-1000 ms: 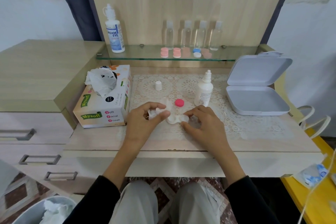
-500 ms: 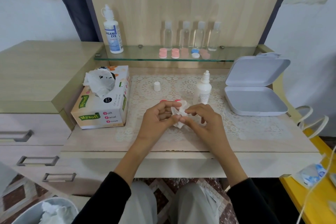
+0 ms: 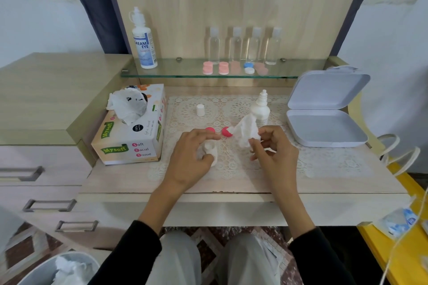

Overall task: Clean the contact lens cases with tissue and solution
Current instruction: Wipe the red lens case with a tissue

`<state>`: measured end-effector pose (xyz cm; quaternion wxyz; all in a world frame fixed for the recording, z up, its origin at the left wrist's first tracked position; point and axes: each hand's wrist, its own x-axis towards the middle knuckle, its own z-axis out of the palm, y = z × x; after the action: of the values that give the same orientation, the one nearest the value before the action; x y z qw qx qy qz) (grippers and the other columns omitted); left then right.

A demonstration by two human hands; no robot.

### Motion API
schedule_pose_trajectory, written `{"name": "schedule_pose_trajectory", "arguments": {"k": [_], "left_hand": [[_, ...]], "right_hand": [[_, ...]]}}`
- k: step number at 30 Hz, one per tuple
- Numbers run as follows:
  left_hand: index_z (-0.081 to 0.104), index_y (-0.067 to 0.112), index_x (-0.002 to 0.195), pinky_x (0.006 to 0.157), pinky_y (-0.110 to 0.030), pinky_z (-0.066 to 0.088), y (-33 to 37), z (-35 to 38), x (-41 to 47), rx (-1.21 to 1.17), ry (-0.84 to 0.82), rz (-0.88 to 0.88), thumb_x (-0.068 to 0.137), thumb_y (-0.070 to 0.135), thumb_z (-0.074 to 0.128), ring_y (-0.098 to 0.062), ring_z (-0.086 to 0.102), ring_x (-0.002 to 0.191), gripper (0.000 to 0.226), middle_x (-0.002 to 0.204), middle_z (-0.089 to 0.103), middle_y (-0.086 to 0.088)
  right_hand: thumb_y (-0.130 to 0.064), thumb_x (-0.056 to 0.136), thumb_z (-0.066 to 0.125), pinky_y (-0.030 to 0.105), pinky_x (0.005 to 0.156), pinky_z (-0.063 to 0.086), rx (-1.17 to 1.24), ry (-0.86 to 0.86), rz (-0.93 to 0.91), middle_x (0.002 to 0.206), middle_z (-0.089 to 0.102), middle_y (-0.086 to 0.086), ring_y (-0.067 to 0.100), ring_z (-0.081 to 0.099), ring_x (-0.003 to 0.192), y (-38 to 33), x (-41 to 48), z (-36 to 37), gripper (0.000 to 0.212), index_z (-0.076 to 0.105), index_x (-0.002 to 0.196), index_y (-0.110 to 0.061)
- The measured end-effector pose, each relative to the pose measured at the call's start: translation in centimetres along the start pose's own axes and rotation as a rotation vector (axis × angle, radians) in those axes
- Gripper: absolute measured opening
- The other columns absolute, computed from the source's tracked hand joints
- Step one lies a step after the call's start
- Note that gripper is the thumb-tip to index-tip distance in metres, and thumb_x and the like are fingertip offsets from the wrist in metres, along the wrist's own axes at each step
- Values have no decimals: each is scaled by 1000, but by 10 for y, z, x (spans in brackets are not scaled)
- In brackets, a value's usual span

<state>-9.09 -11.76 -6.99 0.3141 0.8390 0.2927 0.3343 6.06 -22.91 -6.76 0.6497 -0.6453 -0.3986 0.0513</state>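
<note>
White box (image 3: 324,129) lying open at right, nothing inside, likely waiting for cleaned cases. Tissue box (image 3: 129,143) at left, sheet sticking up for grabbing. Left hand (image 3: 190,162) gripping white lens case (image 3: 212,154) over lace mat (image 3: 231,109), steadying it. Right hand (image 3: 275,157) pinching crumpled tissue (image 3: 245,133), readying wipe. Solution bottle (image 3: 261,111) standing uncapped. Pink lids (image 3: 226,132) lying off case.

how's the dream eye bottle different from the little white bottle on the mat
The Dream Eye bottle is taller and stands on the glass shelf; the small white bottle stands on the lace mat. The Dream Eye bottle has a blue label; the small white bottle's print is faint. Both are white and upright.
</note>
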Motion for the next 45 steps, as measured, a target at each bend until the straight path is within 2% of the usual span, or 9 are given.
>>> {"name": "schedule_pose_trajectory", "arguments": {"k": [2, 11, 17, 23, 27, 31, 34, 37, 45], "left_hand": [[65, 32, 107, 89, -16, 34, 0, 0, -1, -12, -13, -6, 68, 15, 48, -7, 48, 105, 46, 113, 58, 12], [71, 22, 104, 93, -30, 41, -3, 2, -3, -18, -48, 7, 74, 9, 36, -14, 50, 103, 48, 110, 63, 5], [70, 18, 108, 86, -6, 31, -4, 2, -1, 26, -78, -18, 72, 12, 39, -12, 49, 100, 48, 108, 60, 1], [68, 24, 105, 82, -11, 32, -8, 5, 0, 84, -64, -32, 75, 33, 56, -9, 49, 94, 34, 97, 53, 9], [66, 25, 97, 80, -10, 33, -6, 5, -2, 103, -41, -25, 67, 52, 53, -7, 50, 89, 42, 93, 55, 12], [67, 23, 93, 81, -22, 41, -4, 4, -2, 83, -25, -26, 66, 52, 55, -8, 51, 87, 41, 89, 61, 12], [68, 22, 94, 83, -26, 42, -2, 4, -2, 70, -14, -30, 68, 44, 62, -8, 52, 87, 35, 87, 62, 11], [69, 23, 94, 83, -29, 44, -1, 3, -1, 71, -12, -21, 65, 51, 55, -11, 54, 86, 43, 88, 63, 9], [70, 23, 92, 83, -34, 46, -3, 4, 0, 49, -2, -36, 64, 53, 55, -12, 56, 85, 43, 87, 63, 10]], "right_hand": [[-4, 86, 66, 22, 55, 54, -5, -15, 11, 83, 62, -6, 14, 63, 66, 0, 0, 0, 23, 57, 92, -24], [-4, 84, 67, 33, 59, 57, -89, -87, 9, 84, 63, -11, 12, 62, 69, 2, -1, 0, 20, 58, 94, -17], [-4, 83, 68, 37, 62, 58, -113, -104, 11, 85, 65, -6, 15, 64, 72, 4, -1, 0, 19, 58, 93, -16], [-5, 81, 70, 24, 62, 54, -118, -111, -14, 82, 66, -6, 13, 65, 71, 3, -1, 0, 21, 58, 89, -20], [-1, 81, 69, 13, 62, 51, -143, -119, -55, 85, 67, -4, 9, 67, 76, 5, -1, 2, 19, 61, 87, -17], [1, 81, 69, 9, 60, 47, -228, -118, -193, 88, 67, -3, 6, 66, 75, 5, 0, 4, 17, 63, 88, -13], [-1, 77, 73, 21, 54, 50, -393, -132, -355, 83, 66, -4, 10, 61, 69, 5, 2, 6, 16, 65, 87, -12], [-1, 72, 75, 21, 52, 41, -528, -91, -442, 78, 63, -7, 9, 55, 68, 4, 5, 8, 20, 65, 83, -15], [-5, 72, 69, 33, 42, 47, -623, -148, -550, 71, 63, -4, 18, 59, 64, 4, 5, 13, 9, 67, 77, -13]]}}
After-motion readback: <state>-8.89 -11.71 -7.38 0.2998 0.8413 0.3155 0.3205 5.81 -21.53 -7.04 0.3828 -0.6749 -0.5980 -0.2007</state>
